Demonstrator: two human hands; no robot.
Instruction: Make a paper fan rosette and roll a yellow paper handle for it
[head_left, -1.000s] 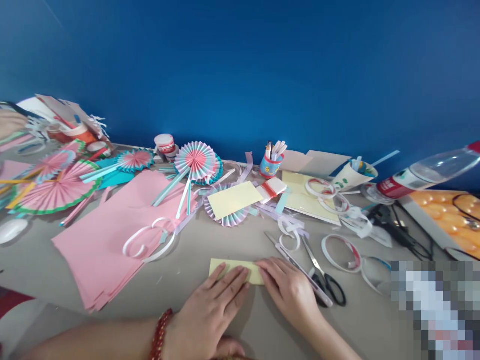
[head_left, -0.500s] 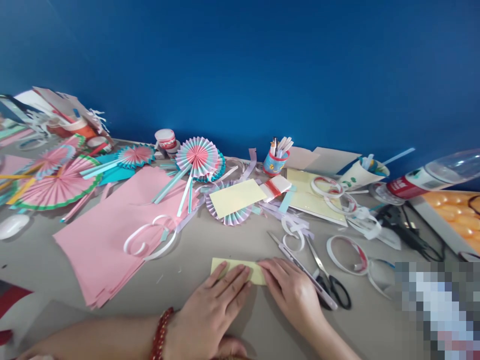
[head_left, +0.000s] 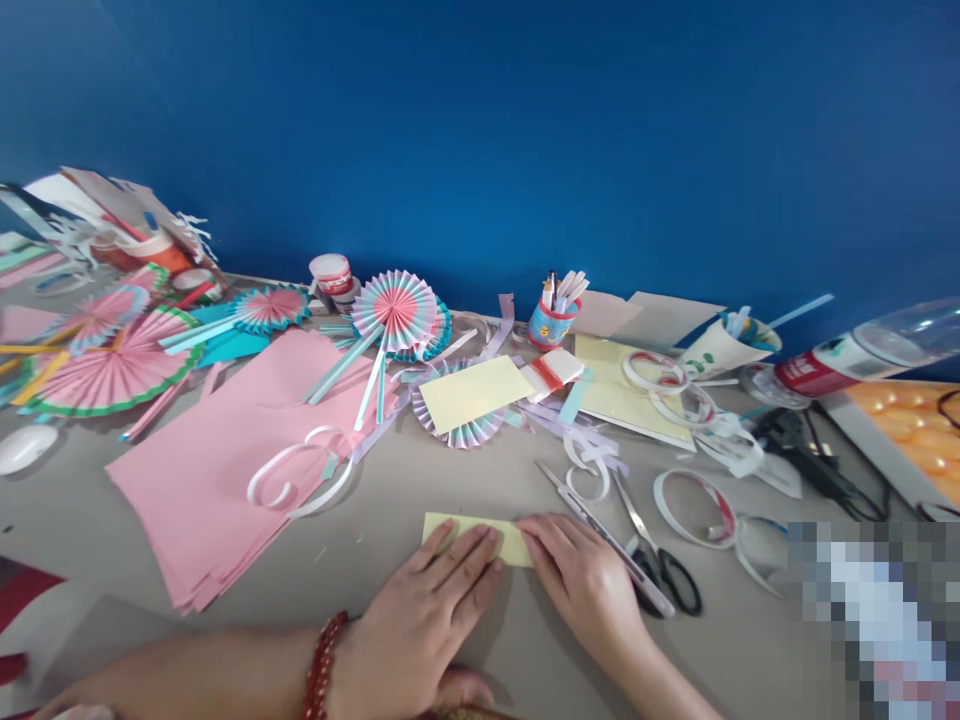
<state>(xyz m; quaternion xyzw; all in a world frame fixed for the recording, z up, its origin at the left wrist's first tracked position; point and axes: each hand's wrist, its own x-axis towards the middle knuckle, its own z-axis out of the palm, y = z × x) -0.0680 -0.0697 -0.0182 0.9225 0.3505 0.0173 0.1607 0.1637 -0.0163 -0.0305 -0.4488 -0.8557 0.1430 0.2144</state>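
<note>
A folded strip of pale yellow paper (head_left: pixel 514 544) lies on the table in front of me. My left hand (head_left: pixel 427 610) presses flat on it, fingers spread over its left and middle part, with a red beaded bracelet (head_left: pixel 324 665) at the wrist. At the strip's right end, my right hand (head_left: pixel 589 580) has its bent fingers together and grips the edge; the thumb is partly hidden. Just right of that hand lie a slim utility knife (head_left: pixel 615 550) and black-handled scissors (head_left: pixel 664 570). Another yellow sheet (head_left: pixel 476 393) rests farther back on a pleated lilac paper rosette (head_left: pixel 480 435).
Pink paper sheets (head_left: pixel 210 480) are stacked on the left, with paper fans (head_left: pixel 394 312) behind. A pen cup (head_left: pixel 553 325) stands by the blue wall. On the right are tape rolls (head_left: pixel 694 510), a glue gun (head_left: pixel 799 455) and a plastic bottle (head_left: pixel 840 362) lying tilted.
Both hands stay in nearly the same place on the yellow strip. The view has shifted very slightly; nothing else has visibly moved.
</note>
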